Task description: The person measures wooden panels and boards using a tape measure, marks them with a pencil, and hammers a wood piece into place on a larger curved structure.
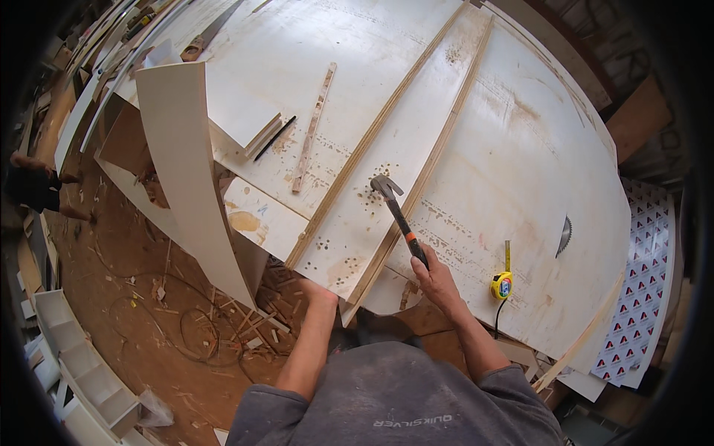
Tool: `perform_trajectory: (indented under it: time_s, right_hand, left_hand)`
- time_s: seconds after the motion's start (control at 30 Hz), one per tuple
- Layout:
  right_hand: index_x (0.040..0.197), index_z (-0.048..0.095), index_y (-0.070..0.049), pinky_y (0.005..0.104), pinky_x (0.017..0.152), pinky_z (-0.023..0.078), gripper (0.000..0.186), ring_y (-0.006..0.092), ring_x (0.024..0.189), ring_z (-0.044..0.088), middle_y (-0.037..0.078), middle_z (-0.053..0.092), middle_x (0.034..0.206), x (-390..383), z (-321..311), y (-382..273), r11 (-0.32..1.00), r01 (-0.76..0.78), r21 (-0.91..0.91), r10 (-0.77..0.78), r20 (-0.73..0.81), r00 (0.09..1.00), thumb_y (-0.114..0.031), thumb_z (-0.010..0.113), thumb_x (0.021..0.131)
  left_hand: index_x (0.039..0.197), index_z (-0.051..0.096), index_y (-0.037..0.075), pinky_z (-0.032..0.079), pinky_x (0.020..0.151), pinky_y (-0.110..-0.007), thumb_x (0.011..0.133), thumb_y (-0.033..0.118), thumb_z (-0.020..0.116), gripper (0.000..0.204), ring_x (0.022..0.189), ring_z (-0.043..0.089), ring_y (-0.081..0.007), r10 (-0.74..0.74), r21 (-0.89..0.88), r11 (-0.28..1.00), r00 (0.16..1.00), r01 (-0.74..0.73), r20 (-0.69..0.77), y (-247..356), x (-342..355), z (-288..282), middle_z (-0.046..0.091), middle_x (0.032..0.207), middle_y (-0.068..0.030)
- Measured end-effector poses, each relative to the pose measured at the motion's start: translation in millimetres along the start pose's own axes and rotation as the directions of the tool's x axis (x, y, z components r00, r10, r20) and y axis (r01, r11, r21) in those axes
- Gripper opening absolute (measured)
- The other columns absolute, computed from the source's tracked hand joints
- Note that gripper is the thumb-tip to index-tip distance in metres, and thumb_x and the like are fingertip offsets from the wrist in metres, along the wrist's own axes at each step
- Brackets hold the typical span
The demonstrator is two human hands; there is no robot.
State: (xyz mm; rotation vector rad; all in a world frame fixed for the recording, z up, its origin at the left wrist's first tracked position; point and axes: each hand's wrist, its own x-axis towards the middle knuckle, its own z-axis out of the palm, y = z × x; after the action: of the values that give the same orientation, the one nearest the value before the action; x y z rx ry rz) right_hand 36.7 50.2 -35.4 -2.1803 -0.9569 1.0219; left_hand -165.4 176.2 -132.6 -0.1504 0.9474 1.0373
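Our right grip (436, 278) holds the hammer (399, 217), likely for leverage; our left grip (320, 291), closure hidden, perhaps steadies the board (349, 234) beyond it

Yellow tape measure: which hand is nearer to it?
Right. The right hand, gripping the hammer, is left of the tape measure; the left hand is farther left, partly hidden by the board.

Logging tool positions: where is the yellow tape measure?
In the head view, the tape measure lies right of the right hand, below and left of the saw blade.
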Motion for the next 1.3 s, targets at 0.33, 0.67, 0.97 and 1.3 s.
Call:
perform_trajectory:
  time_s: [0.33,0.67,0.97,1.3]
  right_hand:
    - [0.137,0.046,-0.008,0.0315,0.062,0.048,0.045,0.0137,0.063,0.056,0.005,0.058,0.074,-7.6,-7.8,-0.7,0.989,-0.103,0.107,0.099,0.04,0.994,-0.033,0.052,0.1]
    - [0.133,0.047,-0.01,0.0352,0.065,0.049,0.045,0.0192,0.067,0.06,0.009,0.059,0.074,-13.2,0.6,-9.8,0.982,-0.097,0.159,0.095,0.019,0.995,-0.04,0.05,0.1]
    - [0.132,0.047,-0.009,0.0403,0.072,0.049,0.046,0.0343,0.076,0.065,0.019,0.062,0.077,-17.5,1.0,-6.1,0.994,-0.018,0.11,0.02,-0.012,1.0,-0.04,0.051,0.098]
    - [0.142,0.041,-0.009,0.0309,0.058,0.047,0.055,0.0113,0.061,0.055,0.005,0.057,0.076,-17.6,-37.5,-2.5,0.861,0.019,0.508,-0.008,-0.024,1.0,-0.039,0.054,0.099]
  left_hand:
    - [0.136,0.051,0.005,0.047,0.102,-0.043,0.099,0.05,0.032,0.061,0.122,0.056,-0.0302,0.063,0.024,0.998,0.998,-0.062,-0.017,-3.7,4.8,-9.6,0.056,0.135,-0.0104]
    - [0.136,0.051,0.006,0.048,0.101,-0.045,0.098,0.055,0.031,0.065,0.121,0.056,-0.0308,0.099,-0.012,0.995,0.99,-0.099,0.103,-3.3,8.0,-9.1,0.056,0.134,-0.0098]
    - [0.14,0.048,0.007,0.046,0.103,-0.048,0.096,0.06,0.026,0.072,0.124,0.053,-0.0331,0.085,0.038,0.995,0.992,-0.089,0.096,-1.0,-12.3,7.7,0.052,0.138,-0.011]
    - [0.143,0.039,0.005,0.036,0.109,-0.041,0.104,0.048,0.035,0.058,0.129,0.045,-0.0258,0.58,0.699,0.586,0.814,-0.41,-0.009,32.2,-18.2,-25.1,0.047,0.141,-0.0122]
